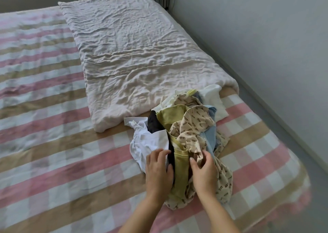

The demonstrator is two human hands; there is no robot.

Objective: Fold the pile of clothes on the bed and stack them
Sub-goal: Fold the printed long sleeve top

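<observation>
Right now both hands are down in the pile of clothes (pixel 188 136), heaped at the near right of the checked bed (pixel 71 161). Left hand (pixel 158 170) curls over the edge of the white garment (pixel 145 142), seemingly pinching it against the thumb, though that grip is partly hidden. Right hand (pixel 204 170) pinches a fold of the beige patterned garment (pixel 193 122), just beside a yellow-green piece (pixel 170 115). Beyond, touching the pile, a crumpled pale duvet (pixel 133 46) stretches to the far end.

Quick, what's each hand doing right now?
Left hand: touching the crumpled white garment; grip cannot be told.
Right hand: pinching the beige leaf-printed garment.
</observation>
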